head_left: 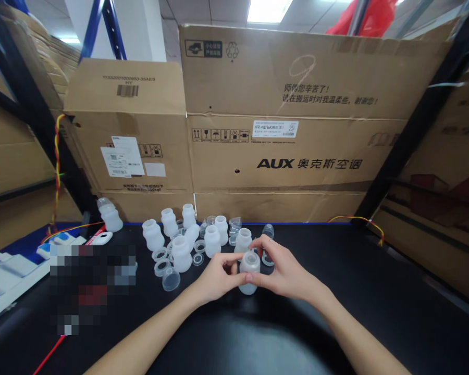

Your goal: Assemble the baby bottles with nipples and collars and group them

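Between my two hands stands a small frosted baby bottle (248, 288), upright, with a translucent ring and teat on its top. My left hand (217, 275) pinches it from the left, thumb across the front and index finger near the neck. My right hand (283, 268) closes on it from the right, thumb on the front and fingers bent over beside the ring. Right behind is another open white bottle (243, 239), partly covered by my right fingers. To the left are several open white bottles (182, 255), loose rings (162, 267) and a clear cap (171, 279).
A capped bottle (111, 217) stands at the back left, near a power strip (19, 273) and a red cable (50, 354). Large cardboard (277, 177) walls off the back of the black table (234, 344). Dark rack posts (406, 114) rise at both sides.
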`<control>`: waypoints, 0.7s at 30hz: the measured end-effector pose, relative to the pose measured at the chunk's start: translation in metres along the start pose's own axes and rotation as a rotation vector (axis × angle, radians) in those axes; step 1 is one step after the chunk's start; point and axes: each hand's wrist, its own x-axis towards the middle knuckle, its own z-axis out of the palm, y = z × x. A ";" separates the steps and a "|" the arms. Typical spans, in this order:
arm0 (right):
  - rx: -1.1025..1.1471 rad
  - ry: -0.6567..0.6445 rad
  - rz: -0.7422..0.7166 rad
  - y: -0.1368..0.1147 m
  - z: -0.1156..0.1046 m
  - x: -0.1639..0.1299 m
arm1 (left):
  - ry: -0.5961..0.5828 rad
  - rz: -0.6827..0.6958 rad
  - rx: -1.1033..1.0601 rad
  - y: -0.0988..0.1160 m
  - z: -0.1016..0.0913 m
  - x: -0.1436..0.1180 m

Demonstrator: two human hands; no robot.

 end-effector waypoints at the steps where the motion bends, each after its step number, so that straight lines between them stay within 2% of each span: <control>1: 0.025 -0.021 -0.050 0.000 -0.001 -0.001 | -0.001 0.003 -0.005 -0.001 0.000 0.000; 4: 0.079 -0.091 -0.131 -0.001 -0.002 -0.001 | -0.016 0.017 -0.019 -0.002 -0.001 -0.001; 10: 0.090 0.017 0.034 0.003 0.001 0.000 | -0.047 0.021 -0.035 0.000 -0.001 -0.001; 15: 0.168 -0.088 -0.066 0.001 -0.004 0.001 | -0.044 0.015 -0.040 0.003 -0.001 -0.002; 21: 0.115 -0.008 -0.010 0.005 0.005 0.006 | -0.027 0.003 -0.003 0.005 -0.001 -0.001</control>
